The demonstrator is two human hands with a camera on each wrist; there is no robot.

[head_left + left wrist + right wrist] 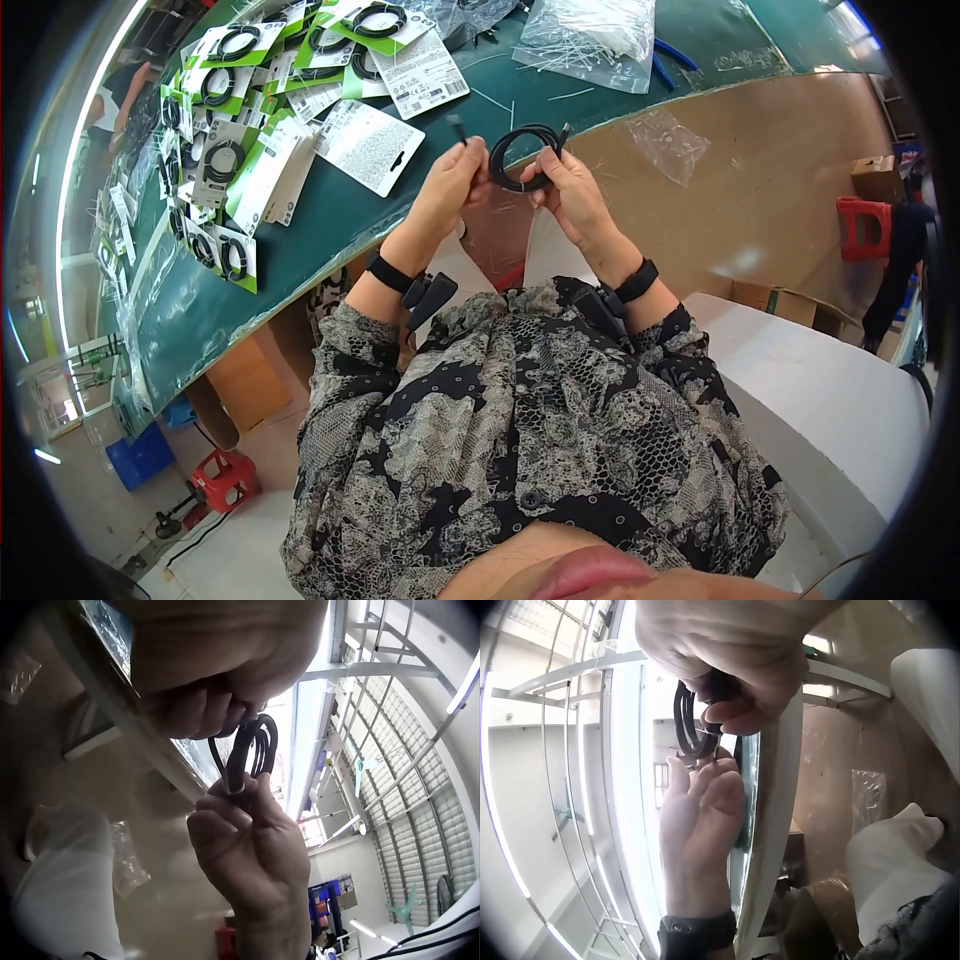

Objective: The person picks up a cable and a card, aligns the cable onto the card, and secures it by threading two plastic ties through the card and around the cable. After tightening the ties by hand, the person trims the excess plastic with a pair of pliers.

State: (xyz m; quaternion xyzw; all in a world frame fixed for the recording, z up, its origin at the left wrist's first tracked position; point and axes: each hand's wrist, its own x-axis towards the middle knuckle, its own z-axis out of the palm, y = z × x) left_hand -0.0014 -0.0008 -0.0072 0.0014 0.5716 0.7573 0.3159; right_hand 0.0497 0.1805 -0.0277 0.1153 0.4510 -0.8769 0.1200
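A black cable (500, 165) hangs in a round coil between the hands, just past the table's near edge. My right hand (572, 195) grips the coil on its right side, thumb on top, and one cable end (565, 130) sticks up past the fingers. My left hand (452, 183) pinches a cable end, whose dark plug (457, 127) points up from the fingertips. In the left wrist view, a light tie (236, 790) shows round the coil (255, 746) at the right hand's fingers. Part of the coil is hidden behind the right hand's fingers in the right wrist view.
Carded black cables (222, 160) lie heaped across the left of the green table (320, 215). One white card (368, 147) lies near the left hand. A plastic bag of white ties (590, 40) and blue-handled pliers (672, 65) are at the back.
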